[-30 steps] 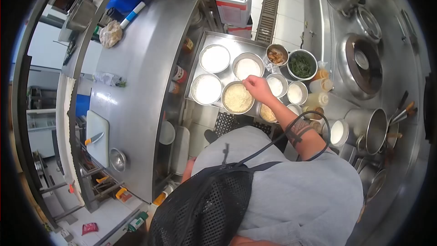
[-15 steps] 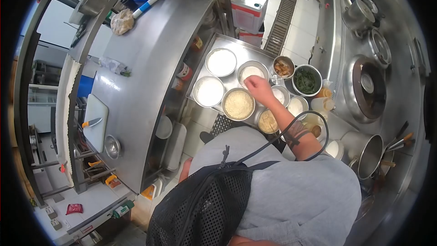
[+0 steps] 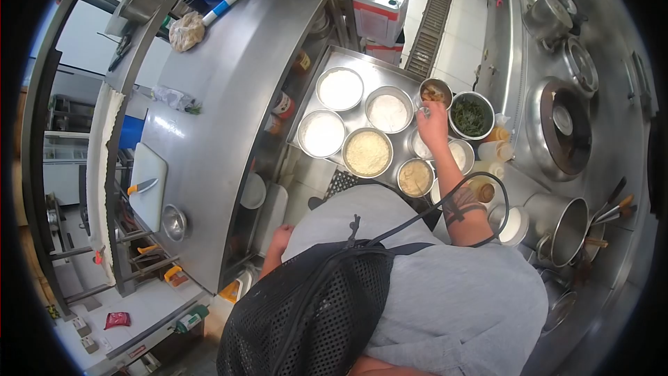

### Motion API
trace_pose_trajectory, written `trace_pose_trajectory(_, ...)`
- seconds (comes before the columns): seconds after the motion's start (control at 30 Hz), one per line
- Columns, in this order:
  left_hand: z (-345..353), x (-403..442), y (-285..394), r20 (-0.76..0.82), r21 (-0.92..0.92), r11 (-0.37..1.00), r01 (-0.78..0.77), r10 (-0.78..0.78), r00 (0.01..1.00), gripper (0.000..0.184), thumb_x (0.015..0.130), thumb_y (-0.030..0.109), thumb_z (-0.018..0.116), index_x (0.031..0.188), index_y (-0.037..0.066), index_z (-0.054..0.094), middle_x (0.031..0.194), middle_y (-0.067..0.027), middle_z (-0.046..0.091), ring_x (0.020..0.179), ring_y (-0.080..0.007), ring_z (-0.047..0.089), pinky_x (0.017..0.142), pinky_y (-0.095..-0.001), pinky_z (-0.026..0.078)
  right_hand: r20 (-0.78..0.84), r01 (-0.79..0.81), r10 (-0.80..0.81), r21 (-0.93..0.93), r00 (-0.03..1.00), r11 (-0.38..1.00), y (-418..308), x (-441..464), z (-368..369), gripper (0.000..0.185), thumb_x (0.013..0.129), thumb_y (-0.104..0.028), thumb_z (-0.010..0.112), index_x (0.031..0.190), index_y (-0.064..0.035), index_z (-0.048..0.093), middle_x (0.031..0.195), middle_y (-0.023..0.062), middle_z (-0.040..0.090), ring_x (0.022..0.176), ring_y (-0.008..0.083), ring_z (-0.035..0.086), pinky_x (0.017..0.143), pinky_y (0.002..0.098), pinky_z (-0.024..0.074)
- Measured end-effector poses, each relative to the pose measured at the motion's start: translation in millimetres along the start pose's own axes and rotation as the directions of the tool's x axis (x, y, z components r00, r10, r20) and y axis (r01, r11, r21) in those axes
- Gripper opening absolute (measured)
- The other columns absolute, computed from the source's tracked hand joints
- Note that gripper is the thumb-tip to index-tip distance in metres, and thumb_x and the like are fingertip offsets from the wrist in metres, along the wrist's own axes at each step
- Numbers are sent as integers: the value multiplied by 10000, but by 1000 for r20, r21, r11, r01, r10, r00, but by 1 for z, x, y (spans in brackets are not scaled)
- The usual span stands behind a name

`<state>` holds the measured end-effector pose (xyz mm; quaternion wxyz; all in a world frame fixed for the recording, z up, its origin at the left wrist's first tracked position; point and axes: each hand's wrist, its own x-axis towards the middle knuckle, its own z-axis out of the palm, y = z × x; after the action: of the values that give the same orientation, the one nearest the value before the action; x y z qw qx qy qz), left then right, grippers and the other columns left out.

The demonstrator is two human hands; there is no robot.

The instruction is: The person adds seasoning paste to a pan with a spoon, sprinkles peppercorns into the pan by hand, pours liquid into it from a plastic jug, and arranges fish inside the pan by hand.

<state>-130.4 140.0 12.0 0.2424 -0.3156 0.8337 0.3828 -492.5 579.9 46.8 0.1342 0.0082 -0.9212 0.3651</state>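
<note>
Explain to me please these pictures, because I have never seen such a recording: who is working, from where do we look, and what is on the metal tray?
There is no robot here. A person works with bare hands and wears a camera on the head, so every picture looks forward and down past their own body.

The right hand reaches to the small bowl of brown pieces; whether it holds something, I cannot tell. The left hand is low beside the body, with no held thing visible.

The metal tray carries round pans of white powder and a pan of pale yellow crumbs. A bowl of green leaves stands right of the small bowl. On the left, a knife lies on a white cutting board.
</note>
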Motion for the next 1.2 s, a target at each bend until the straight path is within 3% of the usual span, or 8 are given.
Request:
trace_pose_trajectory(0.3, -1, 9, -15, 52, -35, 999, 40, -38, 998, 258, 947, 240, 605, 1010, 13, 711, 940, -130, 732, 882, -216, 678, 810, -357, 509, -6, -11, 13, 226, 1000, 974, -37, -3, 13, 204, 844, -112, 667, 1037, -47, 663, 1095, 149, 621, 1073, 345, 574, 949, 413, 452)
trace_pose_trajectory(0.5, 15, 3, -30, 69, -148, 987, 60, -50, 996, 271, 938, 246, 613, 1006, 4, 713, 924, -130, 729, 882, -209, 678, 808, -351, 509, 89, 17, -38, 227, 995, 974, -46, 3, 18, 180, 861, -114, 655, 1031, -56, 666, 1031, 134, 635, 980, 309, 613, 879, 394, 482)
trace_pose_trajectory(0.57, 18, -8, -21, 30, -57, 993, 104, -102, 994, 259, 913, 231, 613, 988, 6, 718, 919, -129, 730, 855, -212, 678, 789, -351, 511, 100, 33, -59, 248, 993, 968, -51, 1, 22, 167, 877, -116, 649, 1031, -52, 670, 1026, 126, 646, 931, 277, 631, 835, 371, 500)
trace_pose_trajectory(0.7, 34, -14, -25, 84, -185, 940, 287, -275, 958, 249, 880, 205, 599, 969, 6, 719, 899, -130, 728, 823, -222, 680, 758, -359, 515, 176, 64, -129, 332, 976, 941, -76, -1, 26, 135, 911, -112, 631, 1023, -54, 678, 1011, 107, 662, 841, 227, 655, 752, 329, 528)
trace_pose_trajectory(0.87, 64, -31, -56, -8, -244, 936, 253, -263, 965, 236, 886, 236, 650, 962, 21, 707, 856, -81, 707, 769, -179, 650, 728, -327, 509, 299, 194, -361, 466, 883, 863, -105, -7, 53, 139, 910, -82, 627, 1028, -22, 672, 1006, 134, 664, 844, 260, 664, 751, 349, 538)
trace_pose_trajectory(1.1, 117, -79, -72, -90, -485, 833, 267, -351, 932, 283, 851, 252, 623, 988, 28, 727, 894, -149, 729, 820, -260, 696, 771, -379, 540, 417, 305, -555, 529, 720, 792, -167, -32, 80, 169, 913, -81, 627, 1060, -19, 683, 972, 141, 698, 835, 251, 681, 729, 340, 538)
trace_pose_trajectory(1.17, 137, -94, -93, -131, -331, 907, 259, -316, 940, 308, 846, 267, 635, 1032, 42, 732, 965, -181, 732, 902, -300, 705, 835, -398, 539, 533, 215, -532, 544, 658, 811, -187, -54, 85, 176, 920, -97, 626, 1062, -13, 687, 982, 146, 705, 831, 242, 681, 726, 331, 535)
trace_pose_trajectory(1.2, 138, -105, -98, -49, -380, 871, 311, -355, 933, 327, 844, 283, 643, 1060, 54, 732, 1026, -200, 723, 972, -332, 696, 883, -413, 528, 572, 160, -534, 575, 623, 802, -197, -70, 87, 178, 924, -109, 626, 1062, -17, 691, 974, 150, 708, 829, 233, 683, 721, 328, 534)
